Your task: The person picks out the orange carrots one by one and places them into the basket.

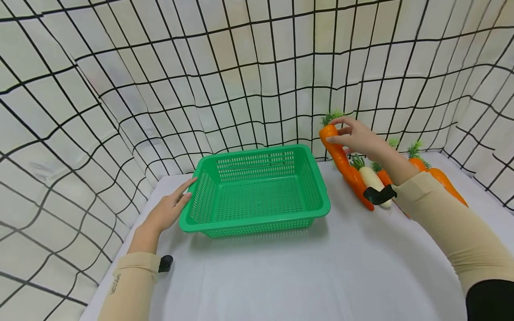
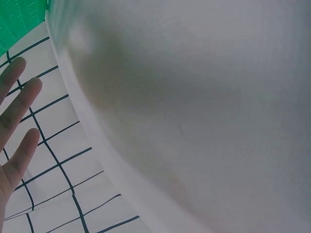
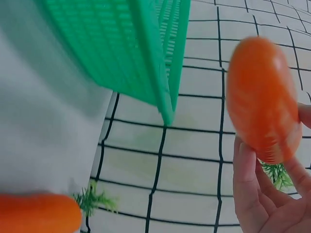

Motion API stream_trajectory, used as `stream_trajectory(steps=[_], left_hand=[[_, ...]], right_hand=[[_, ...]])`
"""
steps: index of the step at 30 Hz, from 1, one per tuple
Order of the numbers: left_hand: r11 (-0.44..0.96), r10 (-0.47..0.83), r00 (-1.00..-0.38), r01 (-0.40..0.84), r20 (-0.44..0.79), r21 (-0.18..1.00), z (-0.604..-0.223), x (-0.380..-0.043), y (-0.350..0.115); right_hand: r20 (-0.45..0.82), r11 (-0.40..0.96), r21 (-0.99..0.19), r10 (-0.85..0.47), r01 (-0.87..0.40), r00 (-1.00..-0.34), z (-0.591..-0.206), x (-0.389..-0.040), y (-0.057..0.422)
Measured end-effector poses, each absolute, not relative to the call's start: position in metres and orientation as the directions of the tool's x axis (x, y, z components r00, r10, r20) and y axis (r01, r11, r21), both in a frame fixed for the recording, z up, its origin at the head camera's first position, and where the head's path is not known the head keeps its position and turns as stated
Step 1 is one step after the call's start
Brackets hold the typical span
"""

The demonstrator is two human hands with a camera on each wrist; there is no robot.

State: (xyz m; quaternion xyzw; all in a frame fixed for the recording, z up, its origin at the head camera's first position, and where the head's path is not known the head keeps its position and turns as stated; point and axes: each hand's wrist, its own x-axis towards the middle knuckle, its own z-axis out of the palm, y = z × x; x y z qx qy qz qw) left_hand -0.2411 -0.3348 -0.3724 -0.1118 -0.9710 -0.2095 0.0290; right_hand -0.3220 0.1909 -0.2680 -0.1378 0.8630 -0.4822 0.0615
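Observation:
My right hand (image 1: 355,138) grips an orange carrot (image 1: 334,145) near its leafy green top, raised at the back right of the basket. In the right wrist view, the carrot (image 3: 262,97) points its rounded end at the camera, with fingers and thumb around its upper part. Over on the left, my left hand (image 1: 168,209) has its fingertips right at the left rim of a green plastic basket (image 1: 254,220). The left wrist view shows the left hand (image 2: 14,126) with its fingers spread and fairly straight, near a corner of the basket (image 2: 19,22).
Right of the basket, a white radish (image 1: 371,178) and several carrots lie on the white-covered table (image 1: 261,276), one orange carrot (image 1: 445,183) farthest right. My right forearm partly covers them. A black grid net (image 1: 261,80) over white cloth borders the back and sides.

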Motion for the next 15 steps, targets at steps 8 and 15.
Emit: stream_trajectory(steps=[8,15], left_hand=[[0.889,0.206,-0.974,0.228,0.098,0.398,-0.372,-0.241,-0.335],[0.887,0.218,-0.971,0.239,0.099,0.396,-0.372,-0.241,-0.337]], right_hand=[[-0.03,0.428,-0.896,-0.321,-0.117,-0.947,-0.263,-0.333,0.16],[-0.043,0.383,-0.918,-0.35,-0.101,-0.936,-0.265,-0.341,0.135]])
